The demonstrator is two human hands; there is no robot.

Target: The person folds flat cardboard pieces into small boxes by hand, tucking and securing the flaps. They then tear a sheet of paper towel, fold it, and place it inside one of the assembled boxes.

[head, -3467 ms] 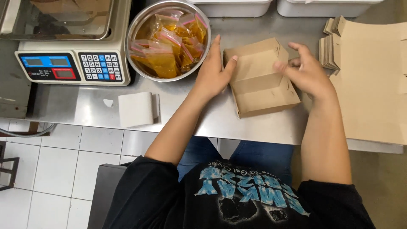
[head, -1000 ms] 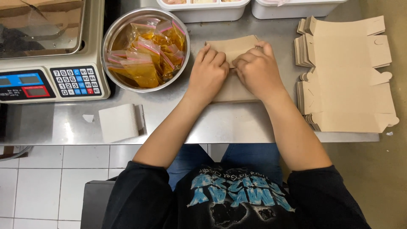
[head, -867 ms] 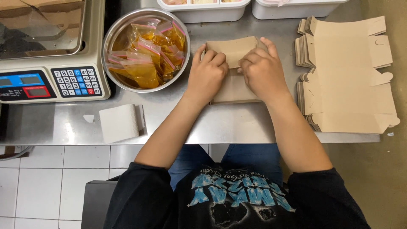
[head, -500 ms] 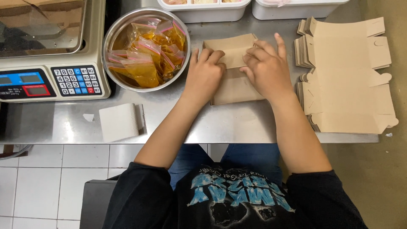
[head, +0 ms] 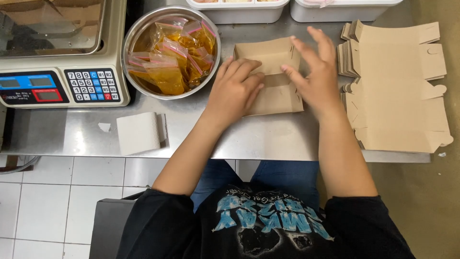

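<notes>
Nearest, at the lower edge of the frame, the person's dark printed shirt and 2 bare forearms reach up over the steel bench (head: 268,141). At the frame's centre lies the brown cardboard box (head: 270,76), half folded, its walls partly raised.

The left hand (head: 235,91) rests curled on the box's left part, fingers bent and pressing the card down; its grip is loosely closed against the card, clasping nothing. The right hand (head: 314,72) hovers over the right wall with fingers spread, its grip released, fingertips only touching the flap edge.

To fold well, I judge the left hand should pin the base flat while the right hand creases the wall along its score line and seats the tab squarely.

Left of the box stands a metal bowl (head: 139,36) of orange sauce bags (head: 167,60), then a scale (head: 57,72). Right lies a stack of flat box blanks (head: 397,91). Farthest, 2 white tubs (head: 292,9) line the top edge.
</notes>
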